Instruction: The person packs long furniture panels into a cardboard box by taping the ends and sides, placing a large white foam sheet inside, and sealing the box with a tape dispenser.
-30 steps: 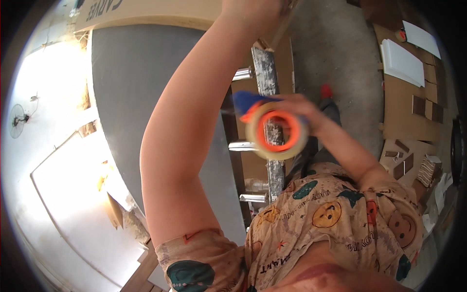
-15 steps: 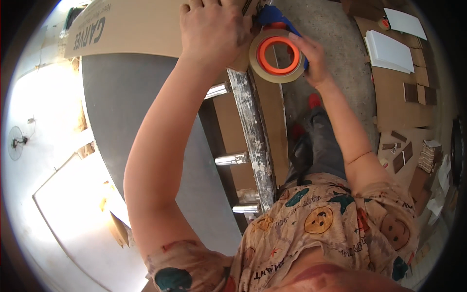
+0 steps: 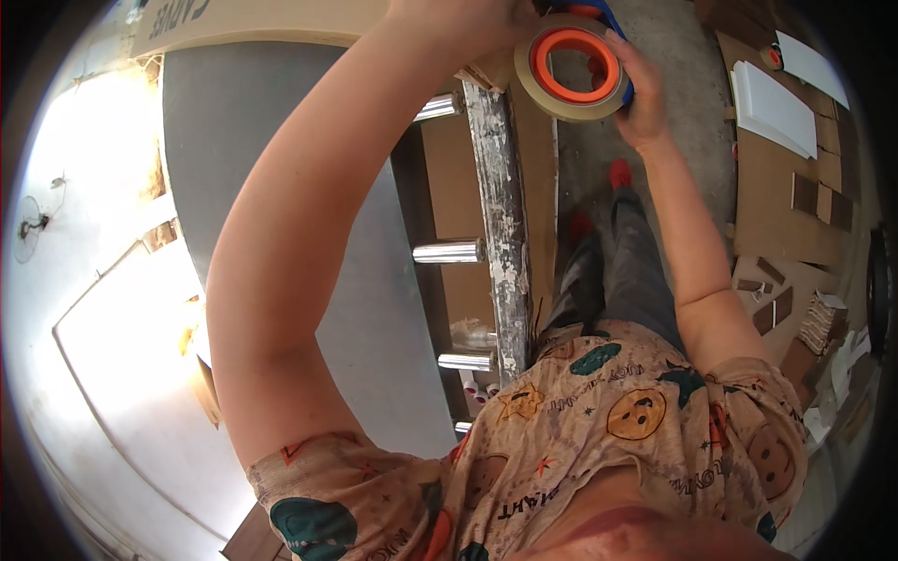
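At the top right of centre, my right hand grips a blue tape dispenser carrying a wide roll of packing tape with an orange core. My left hand reaches to the top edge, over the end of a brown cardboard carton, close beside the dispenser. Its fingers are cut off or blurred, so their pose does not show. The carton lies across the far end of a grey flat surface. A corner of its cardboard shows below my left wrist.
A worn, paint-chipped beam with metal rollers runs in front of me. On the right, cardboard sheets hold white sheets, brown pieces and another tape roll. A fan stands far left.
The dispenser and both hands have shifted up and slightly right in the picture. The carton shows less at the top edge, and my left fingers have passed mostly out of view.
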A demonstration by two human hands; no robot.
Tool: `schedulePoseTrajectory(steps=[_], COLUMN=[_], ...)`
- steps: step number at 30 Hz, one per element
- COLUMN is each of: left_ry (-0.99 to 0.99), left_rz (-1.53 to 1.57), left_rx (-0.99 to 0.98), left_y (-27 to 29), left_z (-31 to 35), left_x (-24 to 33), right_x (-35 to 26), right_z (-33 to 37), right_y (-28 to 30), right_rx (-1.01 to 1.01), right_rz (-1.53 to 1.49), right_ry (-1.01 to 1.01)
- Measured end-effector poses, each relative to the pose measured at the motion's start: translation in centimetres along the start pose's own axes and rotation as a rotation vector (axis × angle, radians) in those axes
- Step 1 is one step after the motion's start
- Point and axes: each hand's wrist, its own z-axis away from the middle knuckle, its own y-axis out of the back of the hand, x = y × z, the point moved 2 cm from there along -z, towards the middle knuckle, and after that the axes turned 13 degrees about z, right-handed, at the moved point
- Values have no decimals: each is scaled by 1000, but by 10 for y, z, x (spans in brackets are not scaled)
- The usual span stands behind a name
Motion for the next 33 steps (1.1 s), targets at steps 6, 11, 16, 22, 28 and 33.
schedulePoseTrajectory(steps=[6,11,16,22,28,33], left_ry=[-33,-18,-31,56,-11,72], left_rz=[-31,-77,-20,5,20,70], left_rx=[38,-51,41,-90,48,26], left_y=[-5,14,-4,6,1,6], left_z=[7,17,21,33,24,57], left_x=[2,5,11,11,25,16], right_x=[-23,-10,26,33,46,19], right_z=[58,164,151,88,46,130], right_y=[-41,-103,-177,-200,-221,-128], right_rx=[9,-322,-399,-160,-271,-820], right_rz=[77,216,369,352,661,267], right_ry=[7,-106,-35,-8,317,-207])
